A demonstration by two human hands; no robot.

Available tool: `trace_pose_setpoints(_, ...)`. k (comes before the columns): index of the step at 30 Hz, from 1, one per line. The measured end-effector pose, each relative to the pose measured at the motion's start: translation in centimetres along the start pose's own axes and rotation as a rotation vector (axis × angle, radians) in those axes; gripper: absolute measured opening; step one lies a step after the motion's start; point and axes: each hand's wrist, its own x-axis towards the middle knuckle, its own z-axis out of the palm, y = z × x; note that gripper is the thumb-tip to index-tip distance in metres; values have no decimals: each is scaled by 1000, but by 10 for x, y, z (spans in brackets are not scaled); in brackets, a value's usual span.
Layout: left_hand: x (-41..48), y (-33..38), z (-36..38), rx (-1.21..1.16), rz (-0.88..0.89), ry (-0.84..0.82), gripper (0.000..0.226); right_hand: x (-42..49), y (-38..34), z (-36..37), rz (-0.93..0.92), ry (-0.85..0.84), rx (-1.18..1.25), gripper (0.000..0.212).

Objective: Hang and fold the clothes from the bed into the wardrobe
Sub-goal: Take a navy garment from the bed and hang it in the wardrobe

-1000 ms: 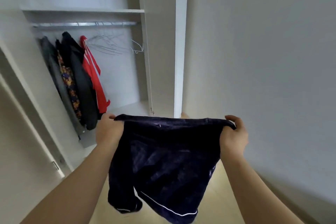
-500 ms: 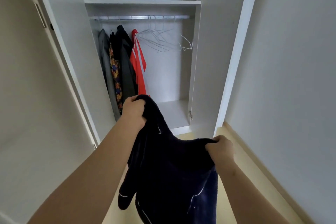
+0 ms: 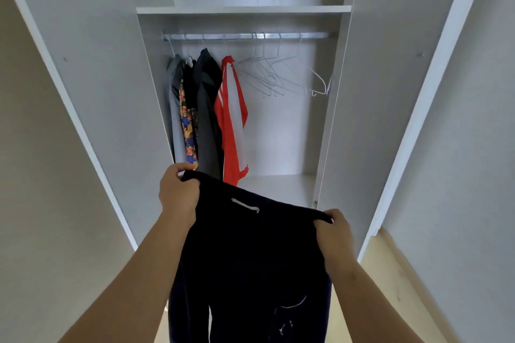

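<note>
**Holding a dark navy garment spread before the open wardrobe**

Both hands are clamped on the garment's top edge, well apart from each other. The left hand, just left of the frame's centre, bunches one corner of the cloth in curled fingers. The right hand, lower and right of centre, pinches the other corner between thumb and fingers. The edge runs taut and sloping between them. The rest of the cloth hangs down past the bottom of the frame. A small white label sits just under the top edge, nearer the left hand. Thin white piping shows low on the cloth.

Behind the garment, the wardrobe fills the middle of the frame with its doors open to either side. A metal rail runs just beneath a shelf. Four garments hang close together on the left part of the rail:
- a grey one at the far left
- an orange-and-blue patterned one
- a dark one
- a red-and-white one on the right

To their right hangs a cluster of bare wire hangers. A single white hanger hangs near the right wall. Pale floor shows at the lower right of the frame.
</note>
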Motion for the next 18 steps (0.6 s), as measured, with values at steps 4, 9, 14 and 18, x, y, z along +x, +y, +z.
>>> trace_pose_setpoints(4,21,-26,14,190,44,115,30,40,7,15,34,-3,60,10)
trace_pose_setpoints(9,66,-56,31,436,78,130,22,93,-1,38,-16,39,50,15)
trace_pose_setpoints(14,141,-54,80,121,-202,8,25,162,-29,75,-26,9,29,15)
trace_pose_setpoints(18,205,-30,122,-296,-358,-34,37,216,-57,105,-26,17,-23,14)
